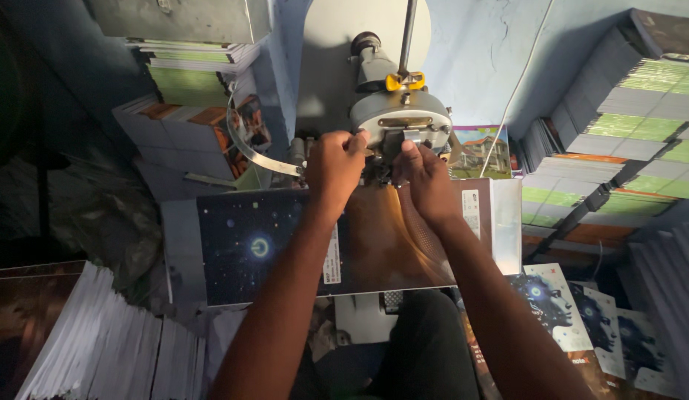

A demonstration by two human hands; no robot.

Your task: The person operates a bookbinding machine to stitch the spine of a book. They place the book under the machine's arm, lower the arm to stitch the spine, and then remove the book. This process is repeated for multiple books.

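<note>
Two bare hands work at the head of a grey stitching machine (400, 118).

The left hand (334, 167) and right hand (426, 178) pinch narrowly at the machine head's lower edge; what they hold cannot be told. Just below it, under both wrists, lies an open dark starry booklet cover (255, 244). Booklet stacks (626, 126) rise to the machine's right.

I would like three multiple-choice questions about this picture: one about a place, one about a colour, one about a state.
1. Where are both hands?
A. On the machine head
B. On the left booklet stack
C. On the floor

2. What colour is the clip on top of the machine?
A. Red
B. Yellow
C. Blue

3. How does the dark starry cover lie?
A. Rolled up
B. Open flat under the machine
C. Standing upright

Answers:
1 A: the left hand and right hand touch the machine head.
2 B: the clip is yellow.
3 B: the cover lies spread.
</note>
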